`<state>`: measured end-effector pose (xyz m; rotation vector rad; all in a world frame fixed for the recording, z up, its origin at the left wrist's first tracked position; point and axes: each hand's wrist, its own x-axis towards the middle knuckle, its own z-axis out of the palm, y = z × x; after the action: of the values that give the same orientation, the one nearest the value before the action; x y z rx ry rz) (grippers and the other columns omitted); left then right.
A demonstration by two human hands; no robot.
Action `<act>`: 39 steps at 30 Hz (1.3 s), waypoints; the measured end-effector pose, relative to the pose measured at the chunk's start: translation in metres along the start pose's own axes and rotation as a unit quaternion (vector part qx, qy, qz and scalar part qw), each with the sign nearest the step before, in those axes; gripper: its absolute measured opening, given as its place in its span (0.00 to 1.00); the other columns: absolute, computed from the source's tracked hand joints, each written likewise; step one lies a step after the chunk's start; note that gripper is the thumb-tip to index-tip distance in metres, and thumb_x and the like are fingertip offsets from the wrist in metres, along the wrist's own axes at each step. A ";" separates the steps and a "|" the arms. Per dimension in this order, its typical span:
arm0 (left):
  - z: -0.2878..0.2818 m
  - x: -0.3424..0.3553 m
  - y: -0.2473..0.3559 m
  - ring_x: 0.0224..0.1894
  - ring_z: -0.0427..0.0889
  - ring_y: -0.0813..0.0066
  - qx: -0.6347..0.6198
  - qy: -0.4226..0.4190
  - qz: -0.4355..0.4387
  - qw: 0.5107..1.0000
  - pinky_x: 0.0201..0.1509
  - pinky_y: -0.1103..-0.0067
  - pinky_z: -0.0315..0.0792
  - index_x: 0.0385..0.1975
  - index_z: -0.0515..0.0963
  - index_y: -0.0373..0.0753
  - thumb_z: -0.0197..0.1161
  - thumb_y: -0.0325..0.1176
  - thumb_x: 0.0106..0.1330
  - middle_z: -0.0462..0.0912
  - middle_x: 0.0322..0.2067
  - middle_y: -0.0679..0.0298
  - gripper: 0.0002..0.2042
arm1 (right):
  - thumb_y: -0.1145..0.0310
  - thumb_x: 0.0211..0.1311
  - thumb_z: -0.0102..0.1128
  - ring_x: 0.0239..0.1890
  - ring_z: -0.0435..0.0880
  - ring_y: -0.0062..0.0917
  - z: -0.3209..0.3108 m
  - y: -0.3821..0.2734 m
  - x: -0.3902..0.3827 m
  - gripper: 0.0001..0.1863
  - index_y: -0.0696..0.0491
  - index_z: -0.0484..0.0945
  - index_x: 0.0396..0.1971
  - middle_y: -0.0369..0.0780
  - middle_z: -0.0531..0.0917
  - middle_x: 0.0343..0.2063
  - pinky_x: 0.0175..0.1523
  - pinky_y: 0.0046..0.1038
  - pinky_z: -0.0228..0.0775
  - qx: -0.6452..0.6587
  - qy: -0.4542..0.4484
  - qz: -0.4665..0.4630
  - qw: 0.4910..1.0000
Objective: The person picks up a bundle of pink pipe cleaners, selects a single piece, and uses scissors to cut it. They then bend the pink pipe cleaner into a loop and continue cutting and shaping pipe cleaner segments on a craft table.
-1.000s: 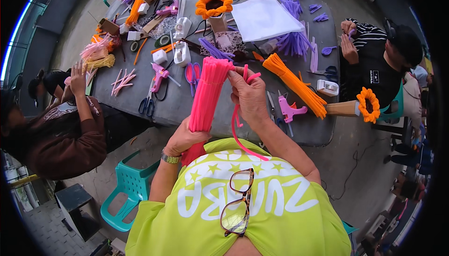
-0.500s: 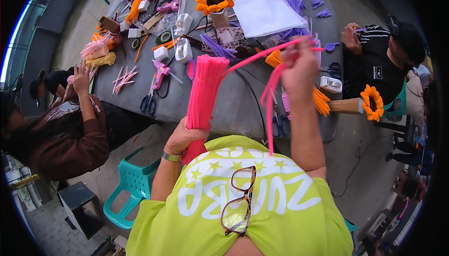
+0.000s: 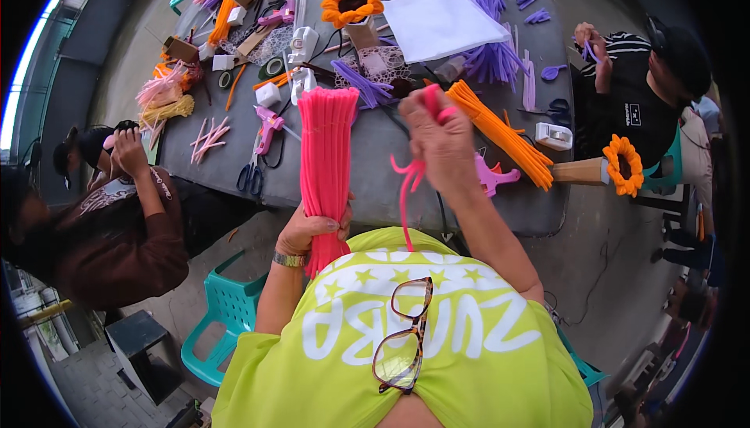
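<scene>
A: Nearest item?
B: Bundle of pink chenille stems (image 3: 326, 154), upright before the shirt, above the near edge of the desk (image 3: 531, 213). Likely light, fuzzy, bendable; not slippery or fragile, though single stems could kink or slide loose.
A: Where to grip?
B: Around the lower part, I'd judge, wrapped firmly enough to keep the stems together.
A: Hands?
B: Left hand (image 3: 305, 231) curled around that lower part. Right hand (image 3: 439, 143) raised beside the upper end, apart from it, fingers folded over a few loose pink stems (image 3: 408, 189), ends dangling; exact pinch hidden.
A: Beyond?
B: Pink glue gun (image 3: 492, 178), orange stem bundle (image 3: 500, 135), then white sheet (image 3: 441, 25).
</scene>
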<state>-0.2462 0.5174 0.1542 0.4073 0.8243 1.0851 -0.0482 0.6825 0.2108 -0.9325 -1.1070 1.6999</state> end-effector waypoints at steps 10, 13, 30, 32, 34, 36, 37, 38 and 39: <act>0.008 0.004 0.002 0.27 0.75 0.77 0.091 -0.033 -0.029 0.995 0.35 0.80 0.70 0.53 0.70 0.32 0.70 0.28 0.45 0.76 0.26 0.63 0.31 | 0.68 0.65 0.65 0.35 0.79 0.11 0.017 0.017 -0.005 0.10 0.58 0.81 0.40 0.33 0.84 0.33 0.42 0.15 0.73 0.064 -0.058 0.069 0.994; 0.008 0.003 0.002 0.29 0.75 0.78 0.120 -0.024 -0.025 0.992 0.36 0.81 0.70 0.52 0.72 0.32 0.70 0.27 0.46 0.77 0.28 0.65 0.29 | 0.68 0.66 0.64 0.36 0.81 0.12 0.019 0.015 -0.007 0.10 0.60 0.81 0.40 0.34 0.84 0.33 0.44 0.16 0.75 0.046 -0.053 0.034 0.997; 0.012 0.005 0.000 0.30 0.77 0.79 0.163 0.026 -0.028 0.986 0.36 0.80 0.71 0.51 0.73 0.32 0.67 0.25 0.48 0.78 0.30 0.67 0.26 | 0.68 0.65 0.62 0.22 0.71 0.09 0.010 0.024 -0.009 0.07 0.57 0.82 0.37 0.35 0.85 0.28 0.26 0.15 0.63 0.039 0.017 0.052 0.998; 0.011 0.006 -0.003 0.30 0.76 0.79 0.158 0.026 -0.027 0.987 0.35 0.80 0.71 0.52 0.73 0.31 0.67 0.25 0.49 0.78 0.30 0.67 0.26 | 0.67 0.65 0.63 0.20 0.69 0.08 0.010 0.026 -0.009 0.07 0.55 0.82 0.36 0.33 0.84 0.25 0.24 0.15 0.60 0.044 0.031 0.056 0.997; 0.011 0.007 -0.004 0.30 0.76 0.79 0.150 0.025 -0.028 0.988 0.35 0.80 0.71 0.52 0.73 0.31 0.67 0.25 0.49 0.78 0.30 0.66 0.26 | 0.66 0.65 0.62 0.19 0.69 0.08 0.010 0.027 -0.009 0.07 0.54 0.82 0.35 0.31 0.82 0.23 0.23 0.14 0.59 0.039 0.040 0.054 0.997; 0.011 0.008 -0.004 0.29 0.76 0.79 0.143 0.023 -0.030 0.989 0.35 0.81 0.71 0.52 0.73 0.31 0.67 0.26 0.49 0.77 0.30 0.66 0.26 | 0.65 0.66 0.62 0.18 0.67 0.08 0.010 0.028 -0.010 0.07 0.52 0.81 0.35 0.29 0.78 0.20 0.21 0.14 0.56 0.052 0.036 0.064 0.996; 0.011 0.008 -0.005 0.29 0.76 0.79 0.144 0.020 -0.032 0.989 0.35 0.80 0.72 0.52 0.73 0.31 0.67 0.25 0.49 0.77 0.30 0.66 0.26 | 0.64 0.66 0.62 0.17 0.66 0.07 0.009 0.028 -0.010 0.07 0.52 0.81 0.35 0.28 0.76 0.19 0.21 0.14 0.55 0.058 0.034 0.069 0.995; 0.011 0.009 -0.005 0.29 0.76 0.79 0.145 0.017 -0.034 0.989 0.35 0.80 0.72 0.52 0.73 0.31 0.67 0.25 0.49 0.77 0.30 0.66 0.26 | 0.64 0.67 0.61 0.16 0.65 0.07 0.009 0.030 -0.010 0.07 0.51 0.80 0.36 0.27 0.75 0.18 0.20 0.14 0.54 0.068 0.038 0.072 0.994; 0.010 0.009 -0.005 0.29 0.76 0.78 0.147 0.015 -0.035 0.988 0.35 0.80 0.72 0.52 0.73 0.31 0.67 0.25 0.49 0.77 0.30 0.66 0.26 | 0.64 0.67 0.61 0.16 0.65 0.07 0.009 0.032 -0.009 0.07 0.51 0.80 0.36 0.26 0.73 0.17 0.19 0.14 0.53 0.078 0.040 0.074 0.993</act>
<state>-0.2333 0.5243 0.1542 0.6054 1.0216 0.9077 -0.0615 0.6649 0.1846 -0.9943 -0.8569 1.8238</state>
